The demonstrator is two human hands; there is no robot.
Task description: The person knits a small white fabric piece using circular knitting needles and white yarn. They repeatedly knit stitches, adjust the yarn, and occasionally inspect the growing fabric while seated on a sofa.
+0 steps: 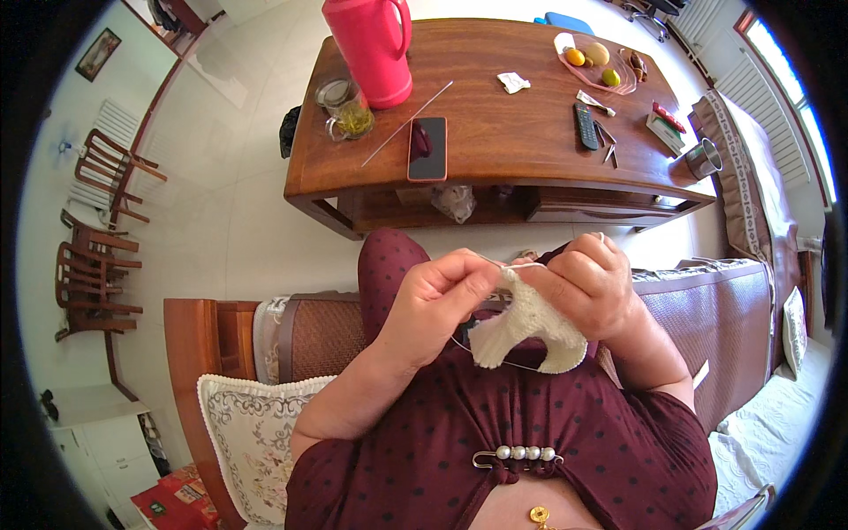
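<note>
A cream knitted piece (530, 318) hangs between my hands above my lap, curving around a dark gap. My left hand (447, 291) pinches a thin knitting needle (489, 259) at the top edge of the knitting. My right hand (586, 285) grips the upper right of the piece, and white yarn (530, 265) runs from the stitches toward its fingers. A strand of yarn is looped at the raised fingers of that hand. Below the left hand, a thin cord or needle (523, 365) passes under the fabric. The fingertips partly hide the working stitches.
Ahead stands a wooden coffee table (477, 59). It bears a pink thermos jug (374, 56), a glass mug (351, 119), a long thin needle (407, 124), a smartphone (428, 149), a remote control (585, 126), a fruit plate (616, 63) and a metal cup (703, 159).
</note>
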